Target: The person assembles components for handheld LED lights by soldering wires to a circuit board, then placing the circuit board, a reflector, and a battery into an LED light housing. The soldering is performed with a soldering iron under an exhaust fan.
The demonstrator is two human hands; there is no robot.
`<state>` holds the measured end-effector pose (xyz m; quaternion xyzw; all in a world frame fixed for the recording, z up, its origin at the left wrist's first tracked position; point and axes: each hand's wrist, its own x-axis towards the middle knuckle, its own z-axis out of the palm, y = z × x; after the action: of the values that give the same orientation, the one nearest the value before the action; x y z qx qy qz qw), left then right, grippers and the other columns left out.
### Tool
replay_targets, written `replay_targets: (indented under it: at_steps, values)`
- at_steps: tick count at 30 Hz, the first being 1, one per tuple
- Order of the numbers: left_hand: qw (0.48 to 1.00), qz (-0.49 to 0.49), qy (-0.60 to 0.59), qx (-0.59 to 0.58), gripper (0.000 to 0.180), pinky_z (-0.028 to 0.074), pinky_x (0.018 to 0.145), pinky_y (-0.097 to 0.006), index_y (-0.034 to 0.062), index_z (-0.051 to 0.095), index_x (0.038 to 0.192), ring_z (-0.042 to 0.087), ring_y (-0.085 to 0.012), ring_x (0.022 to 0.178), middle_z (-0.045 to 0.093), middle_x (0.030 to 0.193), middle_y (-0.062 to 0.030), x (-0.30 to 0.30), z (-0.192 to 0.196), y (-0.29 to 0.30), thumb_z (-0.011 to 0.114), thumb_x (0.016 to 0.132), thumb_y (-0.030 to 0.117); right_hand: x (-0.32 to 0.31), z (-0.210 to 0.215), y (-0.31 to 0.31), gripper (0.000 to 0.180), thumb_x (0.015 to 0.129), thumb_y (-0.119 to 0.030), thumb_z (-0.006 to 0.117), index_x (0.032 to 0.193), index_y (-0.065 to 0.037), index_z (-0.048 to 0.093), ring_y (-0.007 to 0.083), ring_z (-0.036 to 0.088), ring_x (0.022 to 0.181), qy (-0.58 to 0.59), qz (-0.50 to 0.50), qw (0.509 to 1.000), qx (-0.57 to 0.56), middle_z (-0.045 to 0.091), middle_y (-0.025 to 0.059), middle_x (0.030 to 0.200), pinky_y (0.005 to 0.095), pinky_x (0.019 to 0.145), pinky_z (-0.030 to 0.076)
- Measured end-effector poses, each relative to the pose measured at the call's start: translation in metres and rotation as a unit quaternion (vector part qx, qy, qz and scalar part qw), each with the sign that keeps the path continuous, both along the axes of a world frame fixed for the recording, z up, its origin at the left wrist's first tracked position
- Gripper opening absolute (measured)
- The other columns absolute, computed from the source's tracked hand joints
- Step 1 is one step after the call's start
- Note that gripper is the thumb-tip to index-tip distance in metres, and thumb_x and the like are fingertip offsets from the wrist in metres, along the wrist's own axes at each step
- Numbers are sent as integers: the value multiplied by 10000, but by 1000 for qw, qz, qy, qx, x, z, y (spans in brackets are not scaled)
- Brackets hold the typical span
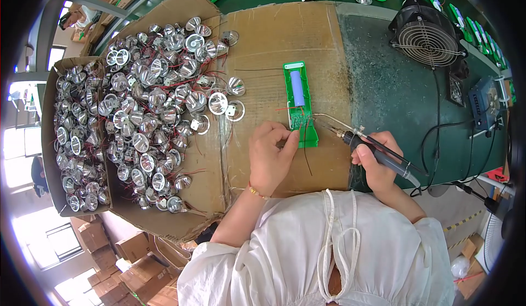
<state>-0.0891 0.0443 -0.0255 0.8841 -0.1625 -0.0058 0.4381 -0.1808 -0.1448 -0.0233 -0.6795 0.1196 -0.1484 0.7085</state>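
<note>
A green plastic flashlight housing point(310, 137) lies on the cardboard, with a purple cylindrical battery point(297, 88) in it. Below the battery is a small green circuit board point(299, 120) with thin red and dark wires. My left hand point(272, 155) is at the housing's lower left edge, thumb and forefinger closed together by the board; what they pinch is too small to make out. In my right hand point(378, 160) is a soldering iron point(378, 153) with a thin metal feed tube point(337, 120) alongside. Its tip points left, close to the board's right side.
A cardboard box point(170, 226) heaped with silver reflector cups point(148, 124) on red wires stands at the left. Back right is a black fan point(427, 40); a blue soldering station point(483, 106) sits beyond its cable. More green housings point(459, 18) line the far edge.
</note>
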Motion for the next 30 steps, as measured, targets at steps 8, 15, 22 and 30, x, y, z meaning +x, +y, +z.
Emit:
replay_targets:
  at_steps: [8,15,22,30]
  values:
    - [1000,2,4,-5,109,407,621,-339,24,622,658,520,-239,685,563,710,-75,3,0,0,662,709,112,0,1,-1,152,798,-75,578,870,11,475,124,545,501,-1,-43,999,-1,565,97,632,222,460,453]
    - [1000,-19,12,9,108,382,673,-347,55,633,638,518,-240,739,563,737,-50,5,-5,6,643,706,139,1,0,1,146,797,-51,595,862,28,491,122,559,547,7,-12,999,39,582,110,671,242,495,478]
    - [993,-78,58,60,117,363,694,-368,78,641,629,501,-242,809,562,764,-34,14,1,7,632,695,173,7,-1,6,164,794,-77,619,843,25,501,115,559,550,53,0,997,50,583,105,668,236,489,467]
    - [991,-77,80,74,108,358,695,-367,78,644,632,496,-243,814,562,764,-32,17,4,7,630,685,171,12,-2,8,162,801,-84,618,838,20,501,107,561,554,59,14,996,62,584,100,669,231,487,474]
